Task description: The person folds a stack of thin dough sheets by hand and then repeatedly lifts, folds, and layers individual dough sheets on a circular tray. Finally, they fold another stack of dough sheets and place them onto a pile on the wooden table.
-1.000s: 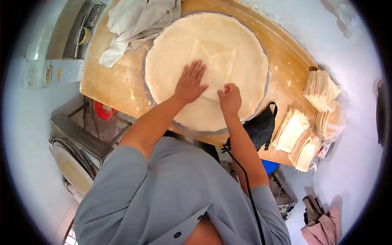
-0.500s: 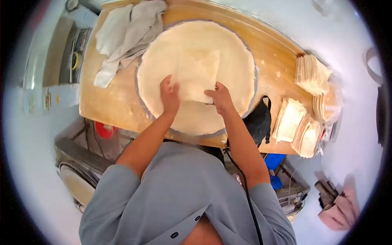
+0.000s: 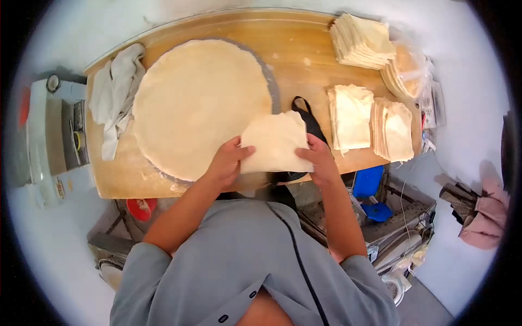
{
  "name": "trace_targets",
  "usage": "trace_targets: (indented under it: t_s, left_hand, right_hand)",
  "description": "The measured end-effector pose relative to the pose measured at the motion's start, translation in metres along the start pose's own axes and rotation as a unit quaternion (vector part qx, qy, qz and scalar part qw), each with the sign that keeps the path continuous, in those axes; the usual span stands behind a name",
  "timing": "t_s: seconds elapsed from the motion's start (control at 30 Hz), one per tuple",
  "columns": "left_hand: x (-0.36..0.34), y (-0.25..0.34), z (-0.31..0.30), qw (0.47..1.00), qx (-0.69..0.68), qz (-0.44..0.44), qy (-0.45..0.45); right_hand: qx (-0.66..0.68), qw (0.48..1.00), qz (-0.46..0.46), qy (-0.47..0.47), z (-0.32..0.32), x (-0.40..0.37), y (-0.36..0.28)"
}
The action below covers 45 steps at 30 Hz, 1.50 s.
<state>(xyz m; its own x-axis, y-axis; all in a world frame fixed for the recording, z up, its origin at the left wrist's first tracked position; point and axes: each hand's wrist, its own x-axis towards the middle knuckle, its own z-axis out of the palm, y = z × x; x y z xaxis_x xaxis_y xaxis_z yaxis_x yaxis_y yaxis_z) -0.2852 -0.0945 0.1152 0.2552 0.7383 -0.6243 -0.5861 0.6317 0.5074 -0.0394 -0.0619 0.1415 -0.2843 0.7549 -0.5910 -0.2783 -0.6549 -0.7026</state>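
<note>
Between my two hands, in front of my body, a folded pale dough sheet point(image 3: 274, 142) is held up by its left and right edges. My left hand point(image 3: 231, 161) pinches the left edge, thumb on top. On the right edge, my right hand point(image 3: 319, 158) grips in the same way. Behind and to the left lies a large round dough sheet point(image 3: 201, 108) on a grey round base. Folded dough stacks point(image 3: 350, 118) stand to the right of my hands.
A crumpled cloth point(image 3: 117, 92) lies at the wooden table's point(image 3: 302, 57) left end. More stacked sheets point(image 3: 361, 41) and a plastic bag point(image 3: 410, 68) are at the back right. A black strapped item point(image 3: 315, 122) lies behind my right hand. Below are a red bowl point(image 3: 141, 209) and blue object point(image 3: 368, 182).
The folded sheet has been lifted off the large round sheet and brought right and nearer to me. Both hands now hold it; my left hand was open before. The camera view has shifted right.
</note>
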Motion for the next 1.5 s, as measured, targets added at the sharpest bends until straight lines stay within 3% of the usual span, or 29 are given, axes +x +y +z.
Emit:
trace_targets:
  t_s: [0.17,0.2,0.37,0.43,0.57,0.63,0.67,0.73,0.87,0.93,1.0,1.07,1.2,1.27,1.3,1.37,1.5]
  left_hand:
    - [0.066,-0.023,0.107,0.994,0.060,-0.026,-0.089]
    - [0.084,-0.028,0.127,0.992,0.074,-0.027,-0.097]
    - [0.127,-0.031,0.216,0.974,0.150,0.080,-0.149]
    - [0.150,-0.057,0.231,0.969,0.155,0.130,-0.140]
    - [0.223,-0.146,0.209,0.944,0.250,0.191,-0.100]
    - [0.236,-0.180,0.200,0.926,0.375,0.018,0.031]
    - [0.243,-0.195,0.194,0.926,0.375,0.013,0.032]
    - [0.249,-0.212,0.186,0.962,0.265,0.052,0.037]
    - [0.245,-0.201,0.183,0.957,0.289,0.020,0.024]
    - [0.235,-0.193,0.185,0.937,0.349,-0.033,0.005]
    - [0.233,-0.196,0.183,0.935,0.353,-0.033,0.018]
    - [0.239,-0.211,0.166,0.881,0.466,0.068,0.054]
    - [0.204,-0.174,0.170,0.884,0.458,0.082,0.039]
    - [0.189,-0.153,0.161,0.891,0.447,0.072,0.039]
    - [0.183,-0.146,0.150,0.893,0.439,0.095,0.015]
    - [0.162,-0.122,0.131,0.897,0.422,0.130,-0.010]
    - [0.123,-0.087,0.066,0.926,0.356,0.118,0.044]
  right_hand:
    - [-0.036,0.992,-0.025,0.122,-0.102,-0.031,-0.057]
    - [-0.057,0.991,-0.052,0.111,-0.122,-0.034,-0.072]
    - [-0.038,0.984,-0.140,0.101,-0.194,-0.035,-0.138]
    - [-0.092,0.971,-0.184,0.118,-0.216,-0.033,-0.148]
    - [-0.224,0.932,-0.209,0.196,-0.306,0.018,-0.091]
    - [-0.393,0.854,-0.140,0.312,-0.338,0.043,-0.047]
    - [-0.417,0.843,-0.138,0.312,-0.366,0.059,-0.018]
    - [-0.448,0.816,-0.119,0.344,-0.374,0.073,0.001]
    - [-0.368,0.851,-0.162,0.338,-0.361,0.066,-0.002]
    - [-0.512,0.759,-0.115,0.387,-0.334,0.049,-0.015]
    - [-0.485,0.779,-0.116,0.380,-0.316,0.039,-0.018]
    - [-0.595,0.652,-0.194,0.427,-0.278,0.025,-0.029]
    - [-0.637,0.652,-0.258,0.321,-0.241,0.035,-0.006]
    - [-0.673,0.621,-0.244,0.318,-0.241,0.049,0.021]
    - [-0.708,0.610,-0.182,0.305,-0.247,0.053,0.036]
    - [-0.715,0.600,-0.190,0.304,-0.250,0.056,0.044]
    - [-0.729,0.588,-0.191,0.295,-0.257,0.058,0.043]
